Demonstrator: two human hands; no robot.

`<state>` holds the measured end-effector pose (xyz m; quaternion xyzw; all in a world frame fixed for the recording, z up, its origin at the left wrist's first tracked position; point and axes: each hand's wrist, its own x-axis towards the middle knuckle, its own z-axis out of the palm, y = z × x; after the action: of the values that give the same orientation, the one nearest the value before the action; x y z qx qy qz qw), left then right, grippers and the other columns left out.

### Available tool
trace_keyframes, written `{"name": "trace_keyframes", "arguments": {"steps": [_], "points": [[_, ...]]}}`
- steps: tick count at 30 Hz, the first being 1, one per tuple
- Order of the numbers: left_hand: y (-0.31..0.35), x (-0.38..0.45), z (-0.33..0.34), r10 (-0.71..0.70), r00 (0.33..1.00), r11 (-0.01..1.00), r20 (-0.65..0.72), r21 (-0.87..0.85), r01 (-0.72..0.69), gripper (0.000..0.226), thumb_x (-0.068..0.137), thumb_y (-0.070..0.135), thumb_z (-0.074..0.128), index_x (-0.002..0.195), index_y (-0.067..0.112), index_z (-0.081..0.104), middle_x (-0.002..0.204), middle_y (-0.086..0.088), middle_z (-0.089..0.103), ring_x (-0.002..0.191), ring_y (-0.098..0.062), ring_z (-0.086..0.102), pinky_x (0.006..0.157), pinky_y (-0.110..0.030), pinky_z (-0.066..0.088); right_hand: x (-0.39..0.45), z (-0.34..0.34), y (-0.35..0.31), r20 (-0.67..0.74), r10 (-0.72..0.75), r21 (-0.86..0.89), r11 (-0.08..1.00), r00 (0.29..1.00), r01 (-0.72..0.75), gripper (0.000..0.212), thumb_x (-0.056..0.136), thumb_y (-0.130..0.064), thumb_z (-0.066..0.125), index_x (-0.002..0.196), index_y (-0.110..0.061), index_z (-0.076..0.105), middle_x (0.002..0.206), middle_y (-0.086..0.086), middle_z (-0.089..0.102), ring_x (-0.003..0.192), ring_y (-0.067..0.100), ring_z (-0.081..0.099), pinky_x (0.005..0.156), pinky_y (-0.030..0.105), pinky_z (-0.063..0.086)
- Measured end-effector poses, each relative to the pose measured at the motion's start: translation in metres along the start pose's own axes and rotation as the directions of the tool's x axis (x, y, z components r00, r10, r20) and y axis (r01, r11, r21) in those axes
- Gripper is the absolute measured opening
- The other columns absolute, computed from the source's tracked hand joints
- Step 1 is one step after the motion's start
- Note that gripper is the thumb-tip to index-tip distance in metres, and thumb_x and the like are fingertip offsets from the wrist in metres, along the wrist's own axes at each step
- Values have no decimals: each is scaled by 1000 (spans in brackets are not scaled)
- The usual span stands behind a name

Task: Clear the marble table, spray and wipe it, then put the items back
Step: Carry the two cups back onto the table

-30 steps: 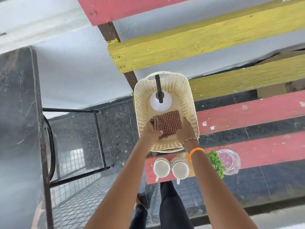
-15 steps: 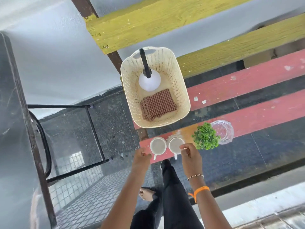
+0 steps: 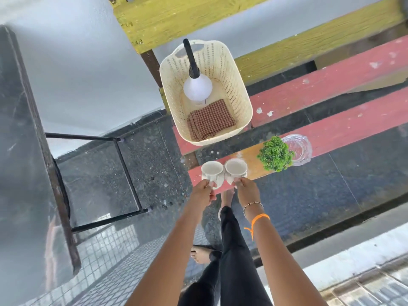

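Head view was taken looking down on two white cups, the left cup (image 3: 212, 170) and the right cup (image 3: 236, 167), which stood side by side, touching, on the near red plank of the slatted bench (image 3: 331, 133). Each was held at its handle: the fingers of the left hand (image 3: 204, 193) were pinched on the left cup's handle, and those of the right hand (image 3: 246, 191) on the right cup's handle. Whether the cups had left the plank could not be told.

The putting-back step was judged to be in hand, since the spray bottle (image 3: 197, 88) and the folded checked cloth (image 3: 210, 120) were stowed in the basket (image 3: 240, 93). The next move was judged to call for an even lift of both cups and a carry to the dark marble table (image 3: 19, 151), which lay well apart at the left edge, with the cups kept level.

The cups appeared glazed, ribbed on the outside and round-mouthed. Just beside them a leafy green artificial plant (image 3: 275, 153) and a clear ribbed glass jar (image 3: 299, 151) were set on an orange-stained part of the plank. The basket was of cream perforated plastic, oblong, with cut-out handles; the bottle was of white, domed plastic with a black nozzle. The table's slab was polished and veined, carried on a black metal frame (image 3: 125, 173) above a speckled stone floor.
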<state>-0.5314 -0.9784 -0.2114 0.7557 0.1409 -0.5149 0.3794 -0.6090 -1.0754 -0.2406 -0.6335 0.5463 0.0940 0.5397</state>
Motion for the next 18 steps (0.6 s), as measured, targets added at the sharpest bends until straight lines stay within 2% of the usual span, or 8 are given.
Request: {"name": "trace_keyframes", "arguments": {"steps": [3,6,10,15,18], "points": [[-8,-23,-11,48,999,998,15,-40,-47,28,99,14,36,75,18,50,62,1,46,51,-7,44,48,-17,28,-25,-3,-12,7,-40,8,999,999,40,29,94,-14,45,81,2,66,82,10,58,82,21,50,67,28,30],[-15,-54,-31,119,993,987,-12,-106,-120,29,98,12,37,72,17,48,61,0,46,51,-9,42,45,-17,26,-63,-2,-29,10,-119,30,992,993,119,26,93,-14,47,71,-5,58,75,11,54,77,22,48,68,29,32],[-22,-102,-68,210,975,944,-73,-246,-221,28,98,12,38,72,17,48,61,1,46,45,-3,45,48,-16,30,-121,8,-58,33,-286,88,955,958,282,29,91,-11,51,66,4,52,63,7,44,68,22,40,62,31,27],[-37,-170,-120,336,908,839,-250,-359,-410,28,98,14,38,74,18,52,61,3,48,51,-5,46,55,-19,33,-196,33,-100,138,-501,91,865,854,493,30,93,-16,50,63,-16,55,60,-4,48,63,16,45,60,30,37],[-56,-205,-157,373,847,761,-380,-396,-513,29,98,15,38,72,18,51,61,3,47,53,-6,46,57,-21,35,-237,56,-121,214,-615,85,785,759,613,32,93,-17,51,61,-20,54,58,-9,47,57,7,44,55,20,31]]}}
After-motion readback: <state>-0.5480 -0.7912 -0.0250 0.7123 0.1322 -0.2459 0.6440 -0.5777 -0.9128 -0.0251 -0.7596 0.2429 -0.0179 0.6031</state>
